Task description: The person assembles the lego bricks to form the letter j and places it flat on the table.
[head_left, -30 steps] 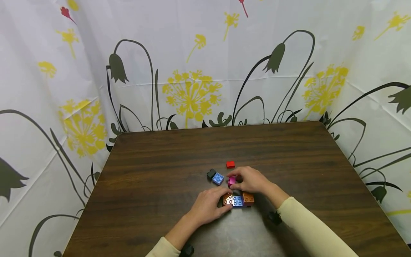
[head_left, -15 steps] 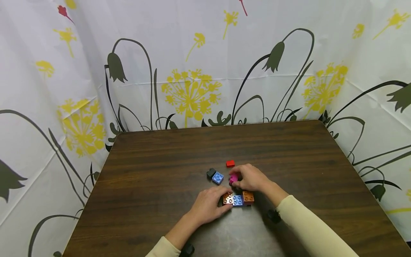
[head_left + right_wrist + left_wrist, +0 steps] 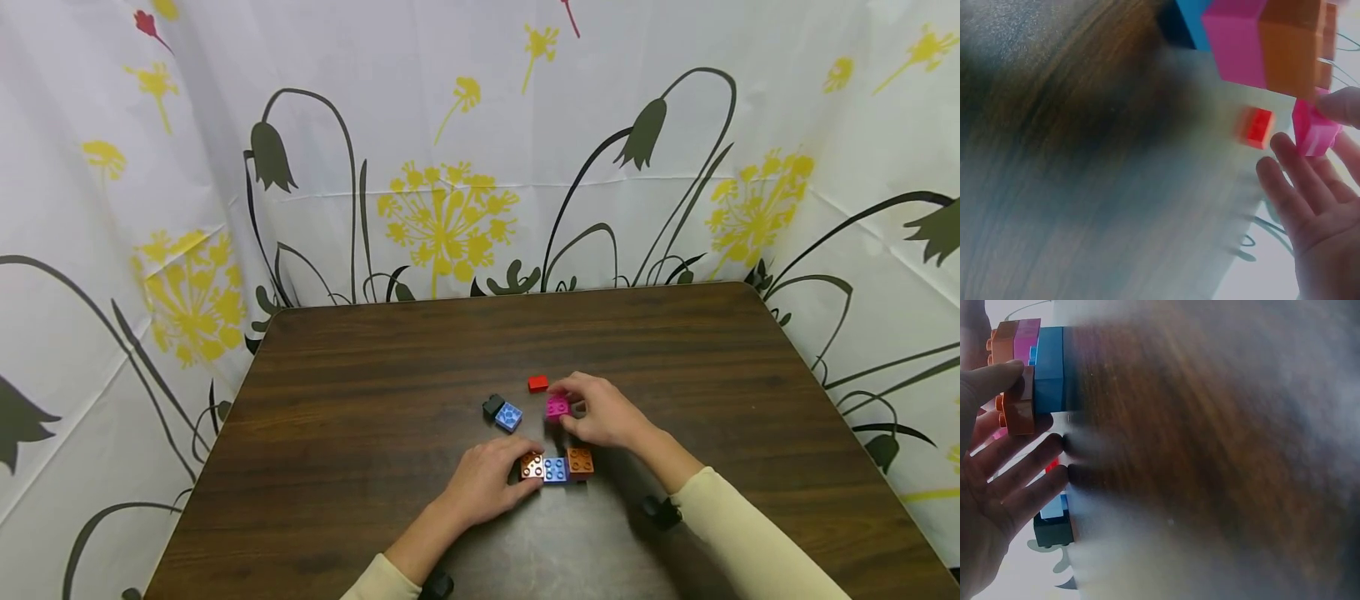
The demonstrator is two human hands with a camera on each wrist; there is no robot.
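My left hand pinches an orange brick at the left end of a small toy-brick build. A blue brick forms the base of that build. Its right end carries a magenta brick topped by another orange brick. Behind the build, my right hand holds a loose pink brick between thumb and fingers, studs upward in the head view. The right wrist view has this pink brick apart from the build, and whether it touches the table cannot be told.
A small red brick lies behind the pink one. Left of it, a light blue brick and a black brick sit together. The brown wood-grain table ends at a flower-print curtain.
My right hand has shifted a little to the right and away from me with the pink brick, which has turned so its studs show. The left hand and the build stay put.
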